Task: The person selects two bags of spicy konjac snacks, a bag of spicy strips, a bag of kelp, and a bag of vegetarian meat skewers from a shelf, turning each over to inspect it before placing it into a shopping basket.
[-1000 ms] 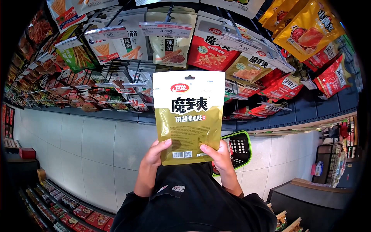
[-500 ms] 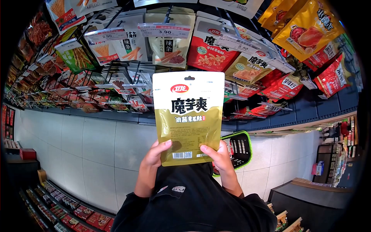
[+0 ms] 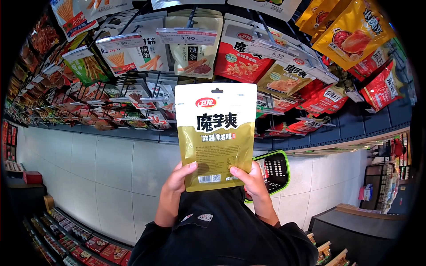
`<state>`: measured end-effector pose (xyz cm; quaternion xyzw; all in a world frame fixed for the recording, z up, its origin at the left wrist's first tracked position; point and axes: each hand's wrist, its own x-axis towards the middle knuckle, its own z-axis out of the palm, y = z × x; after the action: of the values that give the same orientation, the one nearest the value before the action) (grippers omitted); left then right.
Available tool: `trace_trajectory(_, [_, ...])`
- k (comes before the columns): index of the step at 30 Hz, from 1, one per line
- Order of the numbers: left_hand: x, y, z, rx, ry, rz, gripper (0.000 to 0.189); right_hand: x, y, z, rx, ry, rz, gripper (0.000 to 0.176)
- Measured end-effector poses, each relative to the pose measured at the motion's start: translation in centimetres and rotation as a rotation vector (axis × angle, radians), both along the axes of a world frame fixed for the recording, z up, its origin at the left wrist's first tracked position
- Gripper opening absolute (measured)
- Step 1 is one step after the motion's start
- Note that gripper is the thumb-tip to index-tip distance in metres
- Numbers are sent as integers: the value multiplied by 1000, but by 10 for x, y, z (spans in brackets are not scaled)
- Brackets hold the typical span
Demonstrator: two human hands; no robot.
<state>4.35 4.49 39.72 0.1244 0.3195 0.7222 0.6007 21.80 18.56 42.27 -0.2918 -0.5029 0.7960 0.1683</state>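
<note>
A white and olive-gold snack bag [image 3: 216,142] is held upright before me, its printed back with a barcode facing the camera. My left hand [image 3: 175,178] grips the lower left edge, thumb on the face and the other fingers hidden behind. At the lower right edge my right hand [image 3: 254,179] pinches the bag in the same way. Behind it, the shelf rack carries similar hanging bags, among them a red and white bag [image 3: 243,60] and a gold and white one [image 3: 284,79].
A black shopping basket [image 3: 280,173] with a green rim stands on the tiled floor to my right, partly hidden by the bag and my arm. Price tags [image 3: 188,37] jut from the rack hooks. Low shelves [image 3: 77,239] of packaged goods stand at the lower left.
The bag and both hands stay nearly in place, the bag a few pixels lower. Both grips are the same as before.
</note>
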Motion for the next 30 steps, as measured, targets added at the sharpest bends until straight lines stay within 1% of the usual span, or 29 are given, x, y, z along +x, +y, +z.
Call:
trace_trajectory(4, [1, 0, -1, -12, 12, 10, 58, 0, 1, -1, -15, -2, 1, 31])
trace_trajectory(7, [2, -1, -1, 5, 70, 14, 57, -2, 2, -2, -15, 0, 6, 33])
trace_trajectory(10, [1, -5, -13, 50, 6, 68, 56, -4, 2, -2, 50, 7, 32, 40])
trace_trajectory(13, [0, -5, -16, 106, 8, 99, 56, -11, 1, -4, 157, 72, -26, 55])
trace_trajectory(16, [-1, -4, -6, 82, 73, 177, 55, -21, -5, 1, 506, 29, -153, 69])
trace_trajectory(17, [-2, -3, -2, 46, 90, 186, 57, -19, -3, 0, 651, -37, -162, 78])
trace_trajectory(19, [-4, -2, 4, -29, 124, 203, 61, -17, -1, 8, 939, -150, -114, 82])
trace_trajectory(20, [-4, -1, 8, -38, 144, 192, 61, -16, 0, 11, 1082, -207, -88, 84])
trace_trajectory(21, [-4, -1, 11, -47, 163, 178, 60, -15, -1, 11, 1124, -227, -33, 94])
trace_trajectory(22, [-3, 1, 13, -55, 185, 162, 59, -15, -2, 10, 1038, -188, 12, 94])
trace_trajectory(25, [1, 5, 16, -16, 371, 50, 68, -17, -5, 6, 797, -48, 128, 99])
trace_trajectory(28, [7, 22, 31, 246, 407, -54, 81, -19, -5, 3, 737, 53, 120, 98])
trace_trajectory(29, [8, 25, 31, 261, 426, -77, 84, -21, -4, -1, 626, 155, 97, 103])
trace_trajectory(30, [9, 28, 31, 276, 444, -98, 87, -20, -3, 1, 534, 198, 109, 103])
